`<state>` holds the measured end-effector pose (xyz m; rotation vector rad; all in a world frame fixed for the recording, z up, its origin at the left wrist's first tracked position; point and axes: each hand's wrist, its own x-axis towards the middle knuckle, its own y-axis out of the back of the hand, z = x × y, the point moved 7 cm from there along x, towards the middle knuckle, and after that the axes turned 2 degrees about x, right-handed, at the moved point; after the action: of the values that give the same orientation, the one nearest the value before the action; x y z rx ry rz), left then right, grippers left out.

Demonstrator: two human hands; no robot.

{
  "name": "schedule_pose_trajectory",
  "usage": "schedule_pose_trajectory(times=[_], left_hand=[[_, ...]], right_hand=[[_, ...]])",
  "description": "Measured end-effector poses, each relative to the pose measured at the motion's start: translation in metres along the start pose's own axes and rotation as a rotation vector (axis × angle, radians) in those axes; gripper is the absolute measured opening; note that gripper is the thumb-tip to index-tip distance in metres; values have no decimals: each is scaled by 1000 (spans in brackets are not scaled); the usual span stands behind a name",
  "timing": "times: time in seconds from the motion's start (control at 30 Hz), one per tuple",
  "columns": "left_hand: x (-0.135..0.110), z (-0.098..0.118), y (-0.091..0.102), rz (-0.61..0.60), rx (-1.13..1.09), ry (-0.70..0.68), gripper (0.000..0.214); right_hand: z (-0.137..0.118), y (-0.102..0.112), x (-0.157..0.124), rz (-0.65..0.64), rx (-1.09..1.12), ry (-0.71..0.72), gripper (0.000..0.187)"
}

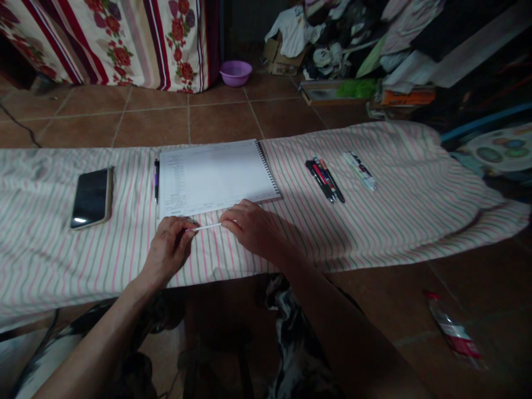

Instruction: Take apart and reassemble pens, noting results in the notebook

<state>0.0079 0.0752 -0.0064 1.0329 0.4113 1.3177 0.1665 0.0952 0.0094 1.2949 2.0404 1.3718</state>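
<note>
Between my two hands runs a thin white rod (208,226), pinched at both ends; its ends are hidden in the fingers, so I cannot tell its exact kind. My left hand (169,244) is closed on the left end, with thumb and fingers together. Closed on the right end is my right hand (251,226). Both hands are at the near edge of a spiral notebook (224,172), which lies open at a mostly blank white page with its coil on the right. A purple and black pen (156,182) lies along the notebook's left side.
On the striped cloth (399,221), a phone (91,198) lies at left. Several pens (325,180) lie bunched right of the notebook, with white pens (361,170) beyond. A plastic bottle (454,327) lies on the floor at right. A purple basin (235,73) stands behind.
</note>
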Motion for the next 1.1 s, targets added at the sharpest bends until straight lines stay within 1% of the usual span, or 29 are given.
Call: schedule_pose_trajectory(times=[0.17,0.3,0.53,0.73,0.87,1.1], left_hand=[[0,0,-1,0,2,-5,14],[0,0,0,-6,-6,-11,14],[0,0,0,10,-17,-21,13],[0,-2,-1,3,-25,7,14],[0,-2,0,12,-38,24,14],[0,1,1,5,-36,-8,14]], right_hand=[[3,-4,0,7,16,3,18],[4,-2,0,28,8,-14,17],[2,-7,1,-8,79,27,11],[-4,-4,1,34,17,33,13],[-3,-5,1,24,1,37,15],[3,0,-1,34,-37,-10,16]])
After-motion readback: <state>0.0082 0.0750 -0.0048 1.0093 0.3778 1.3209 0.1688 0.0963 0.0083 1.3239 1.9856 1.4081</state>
